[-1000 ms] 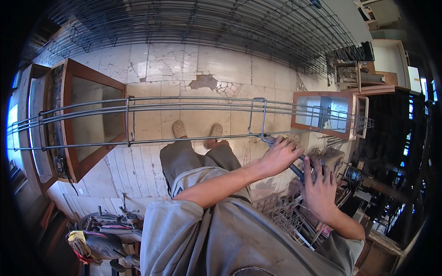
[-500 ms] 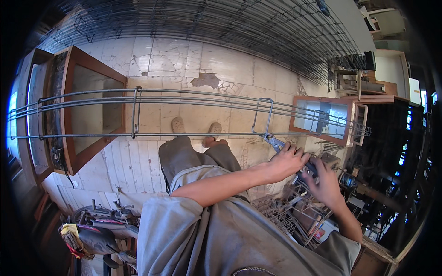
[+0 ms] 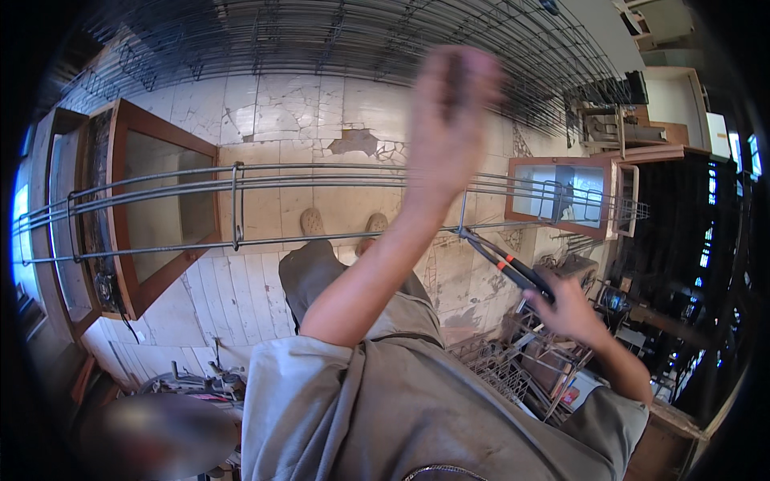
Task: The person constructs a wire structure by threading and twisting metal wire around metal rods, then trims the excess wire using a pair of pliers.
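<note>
A long cage of steel rods [image 3: 321,239] with wire stirrups stretches across in front of me. My right hand [image 3: 569,309] is closed round the black handles of a pair of pincers [image 3: 513,271] with orange bands. Their jaws are at the lower rod, where a rectangular stirrup [image 3: 463,210] meets it. My left hand [image 3: 451,120] is raised beyond the cage, smeared by motion. A dark streak shows among its fingers; whether it holds anything cannot be made out.
The cage spans a glass-fronted wooden cabinet [image 3: 164,200] on the left and another [image 3: 561,196] on the right. Many similar wire cages [image 3: 321,40] lie along the far side. Cracked tiles cover the floor [image 3: 273,112]. A wire rack [image 3: 497,369] stands by my right side.
My left hand has left the pincers and swung up and away past the cage. The right hand stays on the handles, which now show more fully.
</note>
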`<state>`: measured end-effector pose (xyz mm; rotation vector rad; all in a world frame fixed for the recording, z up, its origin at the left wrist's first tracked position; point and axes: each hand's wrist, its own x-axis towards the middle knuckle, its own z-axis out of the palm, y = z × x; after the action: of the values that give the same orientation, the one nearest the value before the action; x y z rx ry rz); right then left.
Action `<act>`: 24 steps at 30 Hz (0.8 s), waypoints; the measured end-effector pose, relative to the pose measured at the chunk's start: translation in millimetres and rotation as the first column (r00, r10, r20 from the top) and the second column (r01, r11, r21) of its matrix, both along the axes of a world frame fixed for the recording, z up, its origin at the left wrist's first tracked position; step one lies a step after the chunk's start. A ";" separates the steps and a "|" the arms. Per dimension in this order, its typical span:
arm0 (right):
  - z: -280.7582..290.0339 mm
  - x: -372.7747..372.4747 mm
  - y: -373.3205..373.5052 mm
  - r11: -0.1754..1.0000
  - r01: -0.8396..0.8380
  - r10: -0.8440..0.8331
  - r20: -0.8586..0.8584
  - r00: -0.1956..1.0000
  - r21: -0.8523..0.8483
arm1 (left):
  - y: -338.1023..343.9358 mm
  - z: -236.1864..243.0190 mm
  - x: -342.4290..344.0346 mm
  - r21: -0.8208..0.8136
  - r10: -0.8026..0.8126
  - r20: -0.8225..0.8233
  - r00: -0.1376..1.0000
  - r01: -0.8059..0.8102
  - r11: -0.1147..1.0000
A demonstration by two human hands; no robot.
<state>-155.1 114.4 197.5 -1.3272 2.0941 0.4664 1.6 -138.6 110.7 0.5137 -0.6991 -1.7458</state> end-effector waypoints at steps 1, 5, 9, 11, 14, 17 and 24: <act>0.8 -16.4 -5.7 0.933 0.324 -0.346 0.150 0.926 0.154 | 2.6 -1.0 9.1 0.044 0.147 0.070 0.987 -0.150 0.988; 7.7 -19.5 -14.9 0.449 0.788 -0.877 0.376 0.299 0.422 | 90.2 -50.4 22.3 -0.441 0.093 0.344 0.934 0.073 0.895; 7.5 -12.3 -22.1 0.441 0.795 -0.884 0.353 0.306 0.416 | 168.6 -85.5 -25.6 -0.811 0.319 0.544 0.776 0.388 0.438; 14.0 -9.7 -28.0 0.436 0.796 -0.889 0.336 0.310 0.420 | 176.7 -97.6 -39.4 -0.788 0.280 0.591 0.757 0.467 0.401; 20.9 -5.7 -26.1 0.763 0.611 -0.645 0.307 0.700 0.210 | 180.7 -103.3 -53.3 -0.745 0.153 0.635 0.757 0.548 0.379; 34.5 30.3 -28.1 0.910 -0.408 0.378 -0.265 0.887 -0.069 | 173.0 -105.1 -53.0 -0.724 0.133 0.661 0.739 0.582 0.370; 7.4 18.2 -0.6 0.727 -0.687 0.603 -0.472 0.643 -0.008 | 166.3 -103.5 -48.3 -0.721 0.042 0.648 0.760 0.594 0.358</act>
<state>-136.9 113.8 204.9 -2.2923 1.9593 0.9700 -46.7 27.7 7.2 0.0836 -2.1779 -1.1688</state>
